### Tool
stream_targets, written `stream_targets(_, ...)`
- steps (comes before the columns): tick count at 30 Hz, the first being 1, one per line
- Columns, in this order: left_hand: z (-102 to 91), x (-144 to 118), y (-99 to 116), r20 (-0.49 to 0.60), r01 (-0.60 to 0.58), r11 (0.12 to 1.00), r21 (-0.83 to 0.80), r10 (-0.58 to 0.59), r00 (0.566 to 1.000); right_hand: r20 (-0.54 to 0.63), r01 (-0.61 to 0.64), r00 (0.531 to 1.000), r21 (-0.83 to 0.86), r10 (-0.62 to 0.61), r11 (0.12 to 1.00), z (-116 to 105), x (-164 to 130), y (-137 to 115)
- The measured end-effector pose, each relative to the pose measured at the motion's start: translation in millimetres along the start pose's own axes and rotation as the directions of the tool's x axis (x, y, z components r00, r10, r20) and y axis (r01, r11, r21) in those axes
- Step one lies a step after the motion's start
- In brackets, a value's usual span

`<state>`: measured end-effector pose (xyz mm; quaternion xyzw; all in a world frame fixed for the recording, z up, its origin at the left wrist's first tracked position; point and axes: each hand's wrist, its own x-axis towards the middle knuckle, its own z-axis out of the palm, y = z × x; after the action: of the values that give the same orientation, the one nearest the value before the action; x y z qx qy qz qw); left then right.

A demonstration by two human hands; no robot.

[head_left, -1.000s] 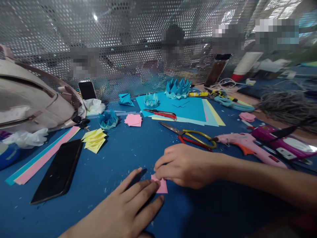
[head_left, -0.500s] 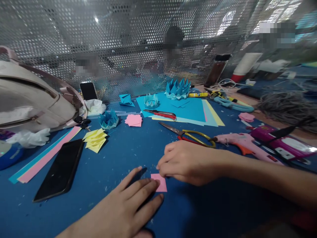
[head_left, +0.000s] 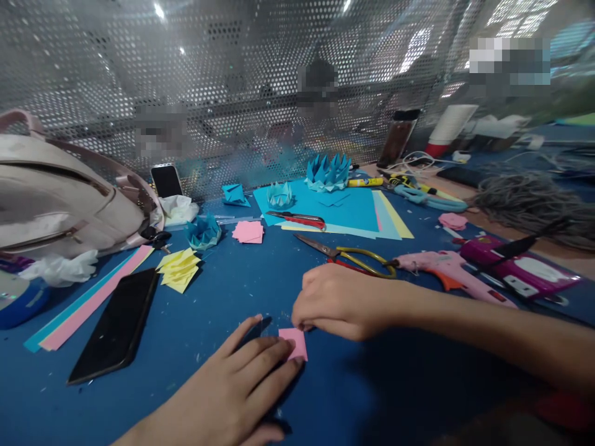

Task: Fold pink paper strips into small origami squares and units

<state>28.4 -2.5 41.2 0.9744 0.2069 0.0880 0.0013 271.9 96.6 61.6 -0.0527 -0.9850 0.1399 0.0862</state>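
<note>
A small pink square of paper [head_left: 297, 342] lies on the blue table in front of me. My left hand [head_left: 237, 378] is spread over its left side, with fingertips resting on the paper. My right hand [head_left: 341, 300] is closed, fingers curled together, at the paper's upper right corner. Whether those fingertips pinch the edge or only press beside it is hidden. Just beyond my right hand lie scissors with yellow handles [head_left: 360, 253]. Farther off, a stack of pink paper squares [head_left: 248, 231] and a fanned pile of yellow papers [head_left: 179, 269] sit on the table.
A black phone [head_left: 114, 325] and paper strips [head_left: 88, 300] lie at left, before a pale backpack [head_left: 60, 192]. Blue folded paper pieces [head_left: 328, 173] and coloured sheets [head_left: 353, 214] are at the back. A pink glue gun [head_left: 450, 272] lies at right, by a perforated metal screen [head_left: 260, 74].
My right hand has shifted slightly at the paper's upper right corner. My left fingers have moved a little closer together over the paper. The whole view has shifted slightly.
</note>
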Motion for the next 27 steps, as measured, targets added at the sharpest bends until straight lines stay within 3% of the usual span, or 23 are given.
stream_targets(3, 4.7, 6.6, 1.8, -0.051, 0.147, 0.956, -0.253, -0.165, 0.985, -0.148, -0.112, 0.981, 0.114, 0.128, 0.987, 9.9, 0.3, 2.1)
stream_targets(6, 10.7, 19.8, 1.4, -0.084, 0.329, 0.808, -0.488, -0.418, 0.904, -0.221, -0.266, 0.925, 0.204, 0.309, 0.942, 20.9, 1.5, 0.0)
stream_targets(9, 13.8, 35.1, -2.8, -0.032, 0.490, 0.720, -0.491, -0.577, 0.816, -0.224, -0.387, 0.875, 0.208, 0.429, 0.898, 29.1, 2.2, -3.1)
stream_targets(12, 12.1, 45.0, -7.1, 0.053, 0.575, 0.686, -0.446, -0.621, 0.782, -0.212, -0.455, 0.848, 0.178, 0.485, 0.873, 32.9, 1.8, -4.6)
stream_targets(15, 8.9, 47.2, -6.6, 0.114, 0.622, 0.636, -0.456, -0.652, 0.750, -0.198, -0.459, 0.853, 0.153, 0.483, 0.875, 33.1, 0.8, -5.9)
stream_targets(20, 10.2, 44.0, -0.4, 0.107, 0.647, 0.539, -0.539, -0.718, 0.688, -0.136, -0.395, 0.896, 0.189, 0.422, 0.899, 30.3, 0.3, -10.2)
stream_targets(27, 14.2, 43.7, -1.2, 0.047, 0.496, 0.362, -0.789, -0.769, 0.637, -0.122, -0.314, 0.923, 0.316, 0.366, 0.896, 33.1, 0.3, -7.7)
